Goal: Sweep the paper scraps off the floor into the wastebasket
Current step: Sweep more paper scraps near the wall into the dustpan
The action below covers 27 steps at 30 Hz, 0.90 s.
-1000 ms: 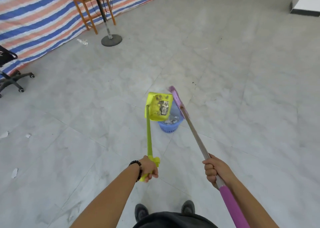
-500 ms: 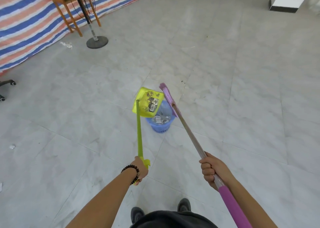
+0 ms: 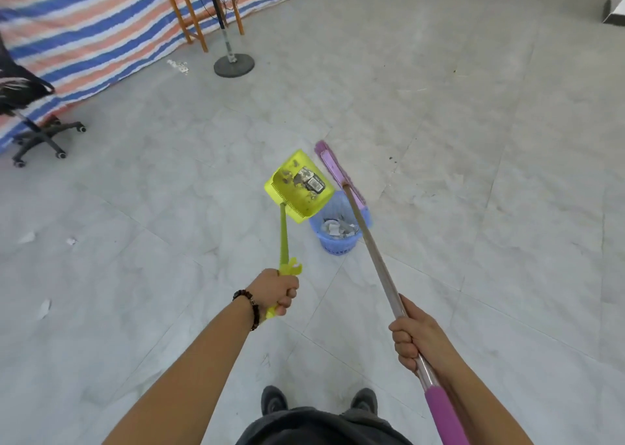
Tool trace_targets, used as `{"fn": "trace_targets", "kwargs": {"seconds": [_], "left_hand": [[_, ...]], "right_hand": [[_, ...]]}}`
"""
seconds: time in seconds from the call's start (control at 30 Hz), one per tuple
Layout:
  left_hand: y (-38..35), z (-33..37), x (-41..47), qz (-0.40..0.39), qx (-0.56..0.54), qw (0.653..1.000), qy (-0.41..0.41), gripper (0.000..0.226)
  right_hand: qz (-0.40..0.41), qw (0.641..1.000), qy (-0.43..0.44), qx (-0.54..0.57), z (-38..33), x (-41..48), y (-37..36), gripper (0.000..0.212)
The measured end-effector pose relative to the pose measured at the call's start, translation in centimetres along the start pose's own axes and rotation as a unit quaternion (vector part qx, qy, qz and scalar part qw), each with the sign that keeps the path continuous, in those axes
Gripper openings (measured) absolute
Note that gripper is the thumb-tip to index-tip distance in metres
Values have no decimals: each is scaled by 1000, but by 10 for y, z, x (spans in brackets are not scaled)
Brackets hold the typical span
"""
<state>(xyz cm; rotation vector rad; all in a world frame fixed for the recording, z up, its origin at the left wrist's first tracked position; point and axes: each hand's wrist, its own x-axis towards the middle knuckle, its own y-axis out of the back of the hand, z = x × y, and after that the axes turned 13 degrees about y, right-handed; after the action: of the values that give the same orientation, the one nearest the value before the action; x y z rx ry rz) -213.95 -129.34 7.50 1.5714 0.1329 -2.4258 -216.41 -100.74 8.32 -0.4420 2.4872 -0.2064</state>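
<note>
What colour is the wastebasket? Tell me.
Blue, a plastic wastebasket holding paper scraps; the head view, the only one, shows it.

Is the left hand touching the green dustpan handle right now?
Touching. The head view shows the left hand closed in a fist around the dustpan handle, green plastic emerging above and below the fingers.

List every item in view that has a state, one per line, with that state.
dustpan: lifted and tilted beside the wastebasket, a label and grime stuck inside
wastebasket: upright, open, paper scraps inside
broom: head raised behind the wastebasket
left hand: closed on the dustpan handle
right hand: closed on the broom shaft
paper scraps: several lie on the floor at left
office chair: upright, unoccupied
</note>
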Motion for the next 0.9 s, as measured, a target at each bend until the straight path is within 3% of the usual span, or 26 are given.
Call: {"fn": "trace_targets", "kwargs": {"seconds": [0.13,0.33,0.5,0.7,0.9], "left_hand": [[38,-5,-27,21,-108,994,-9,19],[105,-54,-42,53,-271,961,13,6],[189,-106,-40,22,-466,884,9,18],[300,-189,-39,40,-591,805,31,25],[381,-253,-55,87,-671,736,16,26]], "right_hand": [[-86,993,13,-79,-10,23,-37,54],[-175,976,-41,-121,-15,72,-143,19],[-202,954,-170,-144,17,103,-250,38],[-224,918,-293,-149,72,114,-371,37],[-281,873,-300,-263,102,119,-497,35]]}}
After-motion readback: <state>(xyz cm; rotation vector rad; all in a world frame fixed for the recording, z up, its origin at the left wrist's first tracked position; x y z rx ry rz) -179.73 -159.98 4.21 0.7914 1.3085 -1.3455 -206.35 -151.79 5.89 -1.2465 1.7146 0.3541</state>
